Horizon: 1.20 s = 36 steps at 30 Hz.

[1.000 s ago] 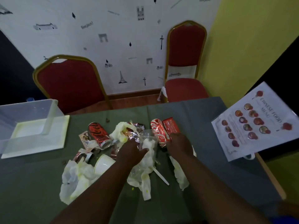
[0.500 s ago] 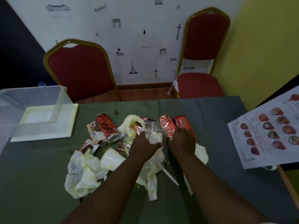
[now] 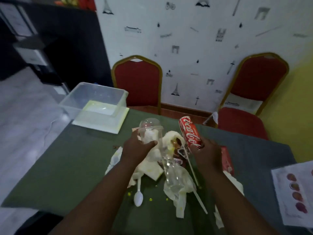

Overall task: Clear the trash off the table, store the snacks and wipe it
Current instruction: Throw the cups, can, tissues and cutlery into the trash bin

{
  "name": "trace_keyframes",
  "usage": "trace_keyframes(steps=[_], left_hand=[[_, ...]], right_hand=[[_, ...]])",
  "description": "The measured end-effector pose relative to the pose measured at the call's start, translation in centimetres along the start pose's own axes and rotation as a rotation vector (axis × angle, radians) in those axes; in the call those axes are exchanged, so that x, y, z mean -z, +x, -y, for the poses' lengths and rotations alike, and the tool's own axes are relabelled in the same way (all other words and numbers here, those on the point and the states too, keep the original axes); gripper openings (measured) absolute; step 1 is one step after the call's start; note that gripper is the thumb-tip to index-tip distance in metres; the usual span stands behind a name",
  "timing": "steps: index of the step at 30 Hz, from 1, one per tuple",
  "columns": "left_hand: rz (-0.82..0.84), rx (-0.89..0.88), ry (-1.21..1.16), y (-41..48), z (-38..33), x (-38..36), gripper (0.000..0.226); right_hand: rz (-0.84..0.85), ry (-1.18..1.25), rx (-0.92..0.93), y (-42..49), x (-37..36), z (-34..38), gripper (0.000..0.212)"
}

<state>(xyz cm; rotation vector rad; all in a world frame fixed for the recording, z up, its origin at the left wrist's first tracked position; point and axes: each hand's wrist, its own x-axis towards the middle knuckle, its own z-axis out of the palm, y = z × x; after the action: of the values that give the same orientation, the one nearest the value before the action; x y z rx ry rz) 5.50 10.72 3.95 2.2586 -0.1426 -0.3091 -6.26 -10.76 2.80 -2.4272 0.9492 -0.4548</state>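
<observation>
Red soda can (image 3: 190,134) sits tilted in the right hand (image 3: 207,153), fingers closed round its lower end, lifted clear of the surface (image 3: 71,167); if there's liquid left it could dribble out as it tips, since the grip is low & the can leans toward the back. Left hand (image 3: 135,150) has fingers wrapped on a clear domed plastic cup (image 3: 150,131) w/ crumpled tissue inside, also held up over the pile. Cup wall is thin, so a hard squeeze may crack it or pop the dome lid off & drop the tissue back. Below both hands the trash heap stays on the surface: stained napkins (image 3: 152,168), clear plastic wrap (image 3: 176,182), a white plastic spoon (image 3: 138,195), a thin stick (image 3: 191,165), yellow crumbs. Loose wrap hangs near the cup & could drag other bits off the edge when lifted. Red snack packet (image 3: 226,158) lies just right of the right wrist, risk of going out w/ the trash by mistake. Clear storage tub (image 3: 94,106) stands back left, well apart. Writing: can reads "Coca-Cola" in white script; the laminated food sheet (image 3: 294,192) at right is too blurred to read.
</observation>
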Motion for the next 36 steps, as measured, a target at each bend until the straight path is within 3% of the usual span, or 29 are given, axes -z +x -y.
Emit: trace_keyframes(steps=[4,9,14,20,22,25,32,36], left_hand=[[-0.197,0.130,-0.077,-2.6,5.0,8.7,0.072],[-0.420,0.356,-0.168,-9.4,14.8,18.8,0.073],[-0.611,0.552,-0.180,-15.9,24.3,26.0,0.061],[-0.775,0.833,-0.338,-22.4,38.1,30.5,0.075],[-0.752,0.926,-0.363,-23.8,43.0,30.4,0.075],[-0.687,1.052,-0.519,-24.4,48.9,28.4,0.096],[-0.499,1.284,-0.625,-22.5,61.9,18.2,0.042],[-0.431,1.314,-0.643,-19.8,66.8,14.3,0.041]], right_hand=[[0.029,0.186,0.237,-1.8,-2.0,7.6,0.040],[0.296,0.344,0.501,-8.9,-7.9,17.9,0.040],[0.604,0.402,0.570,-18.1,-15.1,26.1,0.039],[0.922,0.399,0.636,-30.6,-24.0,33.4,0.039],[1.035,0.358,0.617,-34.4,-27.8,34.5,0.039],[1.201,0.269,0.479,-39.1,-33.5,33.9,0.037],[1.329,0.025,0.135,-44.2,-47.7,28.7,0.021],[1.338,-0.088,0.033,-44.5,-54.4,26.0,0.021]])
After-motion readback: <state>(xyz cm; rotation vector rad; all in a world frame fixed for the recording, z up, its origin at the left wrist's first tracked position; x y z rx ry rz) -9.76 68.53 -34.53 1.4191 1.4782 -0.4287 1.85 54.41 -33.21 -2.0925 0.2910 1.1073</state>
